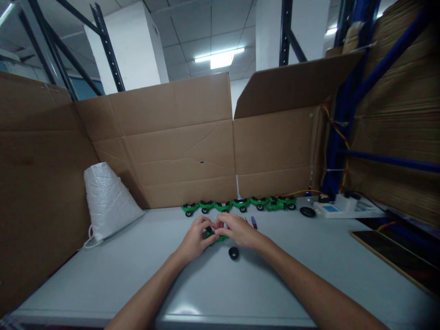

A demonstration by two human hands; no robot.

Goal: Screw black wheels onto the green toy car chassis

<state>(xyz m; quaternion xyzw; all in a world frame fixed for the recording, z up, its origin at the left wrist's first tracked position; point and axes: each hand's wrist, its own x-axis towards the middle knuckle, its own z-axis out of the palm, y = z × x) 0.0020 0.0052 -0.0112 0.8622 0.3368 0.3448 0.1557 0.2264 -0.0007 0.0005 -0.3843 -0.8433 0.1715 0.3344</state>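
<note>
Between my two hands, low over the grey table, is a small green toy vehicle (222, 238), mostly covered by fingers. My left hand (195, 237) is closed around its left side, thumb along the front. My right hand (238, 230) is bent over its top right, with thumb and fingertips pinched together; what lies in that pinch is hidden. A loose black wheel (233, 253) rests on the table just below the right hand. Behind that hand lies a small screwdriver (254, 222) with a blue and red handle.
Several green toy vehicles (242, 205) with black wheels stand in a row along the cardboard wall (178, 151). A white padded bag (108, 201) leans at left. To the right are a black ring (307, 211), a power strip (343, 208) and a dark panel (395, 256).
</note>
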